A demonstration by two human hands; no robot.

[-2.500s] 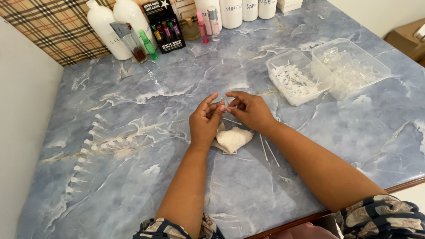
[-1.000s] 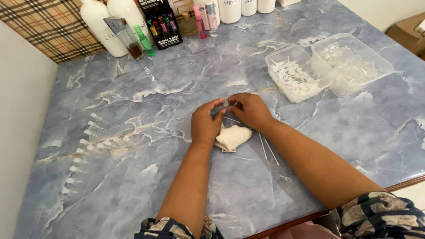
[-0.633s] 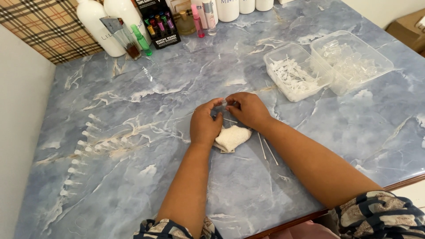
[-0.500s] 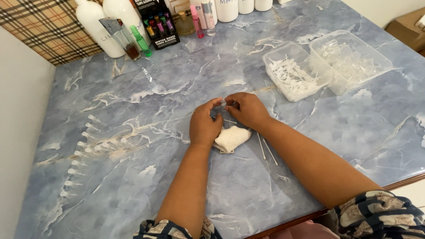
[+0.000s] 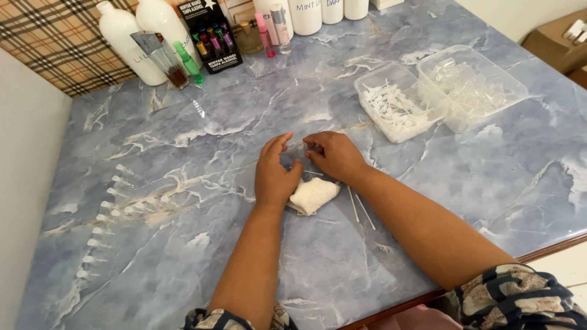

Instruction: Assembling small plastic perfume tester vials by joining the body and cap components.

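My left hand (image 5: 276,176) and my right hand (image 5: 334,156) meet fingertip to fingertip low over the blue marbled table (image 5: 232,122). Between them they pinch a small clear vial (image 5: 301,148), mostly hidden by the fingers. The left hand's heel rests on a folded white cloth (image 5: 314,194) lying just under both hands. Two thin white tubes (image 5: 361,209) lie on the table beside my right wrist.
Small clear vials (image 5: 105,215) stand in a curved row at the left. Two clear plastic tubs sit at the right, one with white sprayer parts (image 5: 391,102), one with clear caps (image 5: 469,87). White bottles (image 5: 122,38), a black box of coloured vials (image 5: 211,32) and spray vials line the back edge.
My hands have stayed over the cloth, working the small vial between the fingertips; the left fingers have spread a little. The view has shifted slightly.
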